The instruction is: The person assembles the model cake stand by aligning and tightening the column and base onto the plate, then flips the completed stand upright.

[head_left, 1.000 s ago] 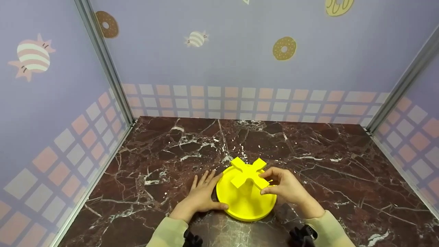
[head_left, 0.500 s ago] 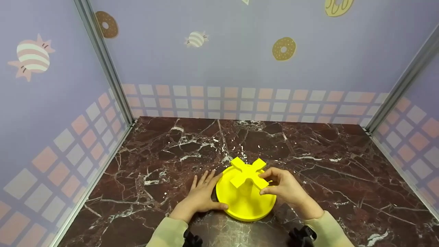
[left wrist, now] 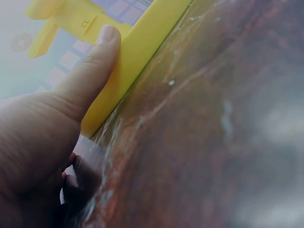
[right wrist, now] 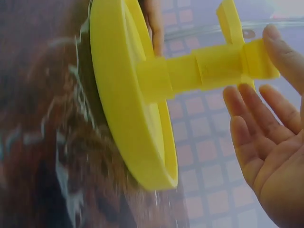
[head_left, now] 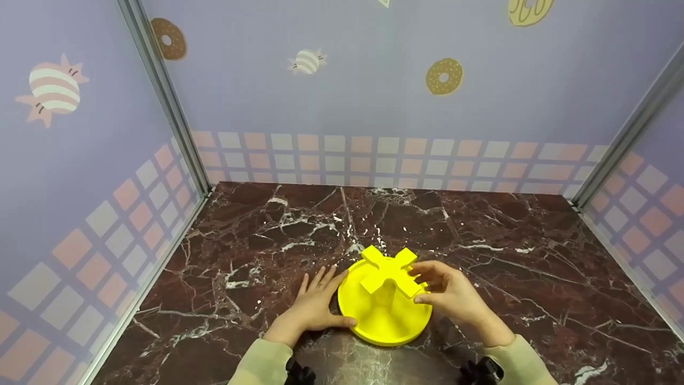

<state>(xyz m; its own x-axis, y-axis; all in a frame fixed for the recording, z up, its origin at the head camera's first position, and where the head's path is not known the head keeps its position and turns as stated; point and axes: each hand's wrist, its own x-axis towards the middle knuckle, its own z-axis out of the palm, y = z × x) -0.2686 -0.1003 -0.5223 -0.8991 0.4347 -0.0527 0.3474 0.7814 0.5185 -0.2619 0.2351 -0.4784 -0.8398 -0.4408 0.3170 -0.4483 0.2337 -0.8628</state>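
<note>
A yellow stand with a round, rimmed base (head_left: 385,329), a central post (right wrist: 185,76) and a cross-shaped top (head_left: 389,271) stands upright on the marbled table. To its left, my left hand (head_left: 312,310) lies with fingers spread along the base. The left thumb (left wrist: 102,61) rests at the base's rim. At the right side of the cross is my right hand (head_left: 451,294), its fingers loosely bent and apart. In the right wrist view the right thumb (right wrist: 280,47) lies right at the end of one cross arm, while the other fingers spread below it.
Dark red marbled tabletop (head_left: 240,224) with white veins and small white specks surrounds the stand. Patterned panels with metal corner posts (head_left: 165,101) enclose the back and both sides.
My right hand has shifted slightly right, its fingers and thumb easing away from the cross arm. The left hand and the stand stay where they were.
</note>
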